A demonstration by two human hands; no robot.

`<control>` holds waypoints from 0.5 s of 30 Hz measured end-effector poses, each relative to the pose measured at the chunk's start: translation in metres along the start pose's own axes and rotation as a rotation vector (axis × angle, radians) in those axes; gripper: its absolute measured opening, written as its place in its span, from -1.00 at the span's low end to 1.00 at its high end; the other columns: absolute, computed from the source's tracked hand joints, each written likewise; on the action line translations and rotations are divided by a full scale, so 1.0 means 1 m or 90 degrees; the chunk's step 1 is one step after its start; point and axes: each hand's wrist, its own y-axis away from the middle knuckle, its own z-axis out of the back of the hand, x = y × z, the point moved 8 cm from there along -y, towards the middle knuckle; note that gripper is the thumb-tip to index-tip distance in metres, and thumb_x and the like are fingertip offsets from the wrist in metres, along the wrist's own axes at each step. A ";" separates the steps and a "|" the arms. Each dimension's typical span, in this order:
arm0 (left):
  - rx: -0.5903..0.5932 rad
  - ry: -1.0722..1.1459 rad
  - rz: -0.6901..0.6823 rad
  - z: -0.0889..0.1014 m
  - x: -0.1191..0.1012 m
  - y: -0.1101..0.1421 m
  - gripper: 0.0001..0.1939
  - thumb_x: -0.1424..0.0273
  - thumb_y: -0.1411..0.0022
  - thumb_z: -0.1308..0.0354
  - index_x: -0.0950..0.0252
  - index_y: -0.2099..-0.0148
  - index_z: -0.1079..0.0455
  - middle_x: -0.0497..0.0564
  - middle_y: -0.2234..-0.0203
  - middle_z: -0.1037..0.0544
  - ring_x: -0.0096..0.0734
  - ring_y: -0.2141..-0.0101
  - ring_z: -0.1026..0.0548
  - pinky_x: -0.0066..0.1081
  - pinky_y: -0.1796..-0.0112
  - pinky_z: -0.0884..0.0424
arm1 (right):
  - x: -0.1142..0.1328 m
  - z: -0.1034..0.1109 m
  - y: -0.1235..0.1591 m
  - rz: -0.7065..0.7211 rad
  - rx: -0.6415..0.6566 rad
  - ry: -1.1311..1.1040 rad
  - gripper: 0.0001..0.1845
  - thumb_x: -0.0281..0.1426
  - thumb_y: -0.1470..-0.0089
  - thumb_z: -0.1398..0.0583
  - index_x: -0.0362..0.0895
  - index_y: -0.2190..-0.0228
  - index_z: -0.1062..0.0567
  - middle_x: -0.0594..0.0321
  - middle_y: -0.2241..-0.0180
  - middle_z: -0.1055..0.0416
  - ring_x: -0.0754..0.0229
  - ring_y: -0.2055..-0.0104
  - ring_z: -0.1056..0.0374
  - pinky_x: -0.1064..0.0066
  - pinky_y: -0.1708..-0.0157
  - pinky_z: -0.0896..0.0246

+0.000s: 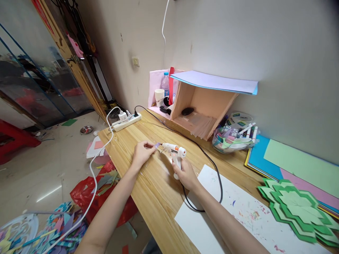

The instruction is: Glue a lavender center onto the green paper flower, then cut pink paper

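Note:
My right hand grips the handle of a white and orange glue gun, its nozzle pointing left over the wooden table. My left hand pinches a small purple paper piece right at the nozzle tip. The gun's black cord loops across the table and runs back to a white power strip at the table's far left end.
A sheet of white paper with paint marks lies near my right arm. Green layered paper shapes and coloured sheets sit at right. A bowl of scraps and markers, a foam shelf, paper scraps on the floor.

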 end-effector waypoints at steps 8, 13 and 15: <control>-0.014 0.096 0.023 0.005 0.001 -0.005 -0.71 0.29 0.22 -0.29 0.38 0.45 -0.39 0.02 0.58 -0.51 -0.40 0.52 -0.49 -0.47 0.46 -0.37 | 0.000 0.004 0.000 -0.008 -0.018 -0.093 -0.77 -0.30 -0.03 -0.01 -0.17 0.36 -0.38 0.26 0.50 -0.35 0.23 0.48 -0.25 0.44 0.45 -0.12; 0.064 0.207 0.023 -0.001 -0.012 -0.005 -0.66 0.20 0.23 -0.30 0.35 0.46 -0.36 -0.01 0.56 -0.50 -0.47 0.50 -0.48 -0.47 0.37 -0.40 | 0.011 0.001 -0.038 0.037 -0.042 -0.126 -0.73 -0.31 -0.04 -0.01 -0.17 0.25 -0.37 0.22 0.39 -0.38 0.20 0.37 -0.29 0.41 0.36 -0.15; 0.104 0.240 0.008 -0.004 -0.020 -0.001 -0.67 0.19 0.23 -0.30 0.32 0.48 -0.34 -0.04 0.56 -0.49 -0.50 0.52 -0.46 -0.48 0.37 -0.40 | 0.018 -0.004 -0.058 0.076 -0.051 -0.047 -0.79 -0.36 0.00 -0.03 -0.16 0.32 -0.38 0.21 0.36 -0.36 0.17 0.33 -0.26 0.39 0.32 -0.12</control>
